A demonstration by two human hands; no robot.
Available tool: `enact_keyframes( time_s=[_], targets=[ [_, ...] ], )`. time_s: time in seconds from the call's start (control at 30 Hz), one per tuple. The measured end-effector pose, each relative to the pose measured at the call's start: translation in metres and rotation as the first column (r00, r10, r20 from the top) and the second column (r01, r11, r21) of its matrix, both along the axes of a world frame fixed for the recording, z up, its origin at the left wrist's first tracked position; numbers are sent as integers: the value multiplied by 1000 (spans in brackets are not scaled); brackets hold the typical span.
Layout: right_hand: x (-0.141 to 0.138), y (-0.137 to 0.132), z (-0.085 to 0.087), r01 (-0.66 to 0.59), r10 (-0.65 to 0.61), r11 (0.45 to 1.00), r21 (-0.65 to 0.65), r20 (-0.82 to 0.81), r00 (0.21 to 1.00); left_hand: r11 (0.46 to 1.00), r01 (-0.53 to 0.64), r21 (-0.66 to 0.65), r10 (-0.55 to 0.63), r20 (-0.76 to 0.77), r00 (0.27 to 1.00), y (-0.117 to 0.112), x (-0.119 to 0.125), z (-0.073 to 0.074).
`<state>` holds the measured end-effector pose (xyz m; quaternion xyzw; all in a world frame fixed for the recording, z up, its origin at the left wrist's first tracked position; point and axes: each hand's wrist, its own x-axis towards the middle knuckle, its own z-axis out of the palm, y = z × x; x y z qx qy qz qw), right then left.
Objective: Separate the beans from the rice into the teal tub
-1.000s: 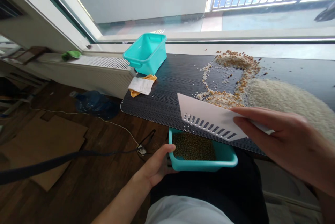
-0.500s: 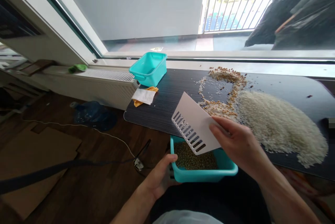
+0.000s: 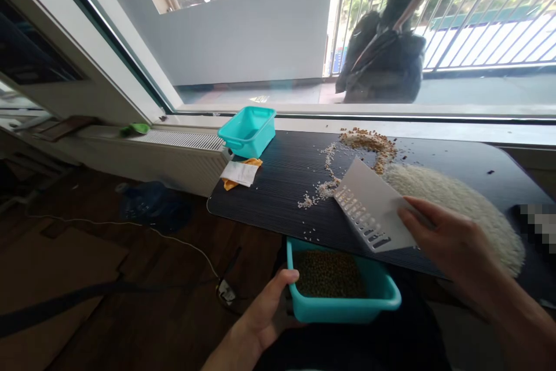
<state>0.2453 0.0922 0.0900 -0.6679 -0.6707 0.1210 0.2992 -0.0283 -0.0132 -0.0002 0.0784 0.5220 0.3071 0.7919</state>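
Note:
My left hand (image 3: 271, 301) grips the left wall of a turquoise plastic bin (image 3: 347, 310), thumb over the rim. Small greenish-brown beans (image 3: 328, 272) cover its bottom. In my right hand (image 3: 447, 232) is a flat white slotted scraper (image 3: 382, 203), held tilted with its slotted edge down and to the left. It is over the dark table (image 3: 269, 197), beside scattered pale grains (image 3: 324, 190); whether it touches the tabletop I cannot tell. Behind it lie golden-brown beans (image 3: 384, 157) mixed with grains. A wide heap of white rice (image 3: 460, 203) spreads to the right, partly behind my right hand.
A second turquoise bin (image 3: 248, 131) stands at the table's back left corner, with a white and orange cloth (image 3: 241, 173) before it. A large blue bottle (image 3: 154, 206) and a cable (image 3: 195, 246) lie on the floor. Outside the window, a person carries black bags (image 3: 382, 64).
My right hand has moved the scraper rightward, from above the bin to the mixed grains on the table. Pale grains now trail towards the front edge. The view has shifted; the person outside shows more.

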Motion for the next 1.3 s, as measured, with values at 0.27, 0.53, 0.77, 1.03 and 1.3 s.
enact_keyframes(
  time_s=[0.27,0.53,0.77,1.03,1.3],
  targets=[
    [-34,17,12,-208,208,978,-1,63,976,1000,3,16,-3,12,1000,2,-2,2],
    [-38,20,19,-325,323,946,8,106,941,1000,-25,-14,25,-9,1000,5,-7,3],
    [-39,14,22,-439,416,893,103,189,890,997,-56,-47,55,-21,998,6,-13,4],
    [-71,0,23,-629,608,772,86,185,772,988,-154,-32,152,-68,986,0,-27,6],
    [-36,-53,22,-610,599,782,131,115,792,995,-92,25,93,-47,995,-14,-31,11]
  ],
)
